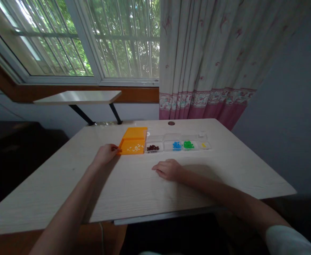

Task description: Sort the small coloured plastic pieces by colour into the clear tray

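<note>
An orange plastic case [134,133] lies opened flat on the table, with small white pieces [136,148] scattered in its near half. My left hand [106,154] is closed at the case's left edge, its fingertips on the corner. To the right of the case stand clear lidded boxes [168,146] in a row. They hold dark brown pieces [153,148], blue pieces [176,145], green pieces [188,144] and a little yellow [203,145]. My right hand [170,170] rests on the table in front of the boxes, fingers bent together; anything inside them is hidden.
The pale wooden table [134,194] reaches back to the curtain [198,63] and the wall under the window. A raised white shelf [86,97] on black legs stands at the back left. A round hole [171,123] is near the back edge.
</note>
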The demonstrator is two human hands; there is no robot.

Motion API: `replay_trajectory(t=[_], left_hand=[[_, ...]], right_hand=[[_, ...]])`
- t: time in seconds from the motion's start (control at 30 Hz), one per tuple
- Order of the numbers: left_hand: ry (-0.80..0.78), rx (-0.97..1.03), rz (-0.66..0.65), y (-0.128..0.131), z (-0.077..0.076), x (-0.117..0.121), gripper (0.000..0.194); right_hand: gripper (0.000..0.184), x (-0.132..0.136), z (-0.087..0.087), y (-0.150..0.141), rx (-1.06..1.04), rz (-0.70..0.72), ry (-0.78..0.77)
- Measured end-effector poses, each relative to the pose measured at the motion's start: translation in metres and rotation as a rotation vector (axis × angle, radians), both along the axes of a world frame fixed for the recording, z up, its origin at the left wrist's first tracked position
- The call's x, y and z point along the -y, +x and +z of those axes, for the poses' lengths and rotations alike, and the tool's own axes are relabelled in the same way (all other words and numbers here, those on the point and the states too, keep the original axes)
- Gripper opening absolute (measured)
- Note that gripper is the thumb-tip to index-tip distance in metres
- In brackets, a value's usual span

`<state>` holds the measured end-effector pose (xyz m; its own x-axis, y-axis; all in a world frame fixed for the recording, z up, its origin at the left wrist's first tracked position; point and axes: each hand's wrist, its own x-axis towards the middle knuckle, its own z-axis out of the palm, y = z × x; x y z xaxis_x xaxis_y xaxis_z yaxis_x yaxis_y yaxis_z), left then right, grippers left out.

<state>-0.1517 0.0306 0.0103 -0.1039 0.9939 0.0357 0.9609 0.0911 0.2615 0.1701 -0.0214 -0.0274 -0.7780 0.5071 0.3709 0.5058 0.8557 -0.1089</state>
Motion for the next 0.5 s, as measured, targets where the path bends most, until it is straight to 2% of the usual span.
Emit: replay_trajectory(t=[0.13, 0.3, 0.4, 0.5], left_hand=[[-0.029, -0.013, 0.049, -0.004, 0.002, 0.008, 0.037], [-0.067, 0.065, 0.106, -0.018, 0.004, 0.007, 0.039], [-0.004, 0.260, 0.158, -0.022, 0.004, -0.007, 0.038], [0.016, 0.626, 0.197, -0.018, 0.004, -0.029, 0.036]], right_hand=[[0.026, -0.004, 0.006, -0.027, 0.105, 0.031, 0.002], [0.029, -0.009, 0.014, -0.068, 0.125, -0.111, -0.035], [0.032, -0.012, 0.018, -0.086, 0.086, -0.169, -0.059], [0.032, -0.015, 0.020, -0.094, 0.065, -0.264, -0.108]])
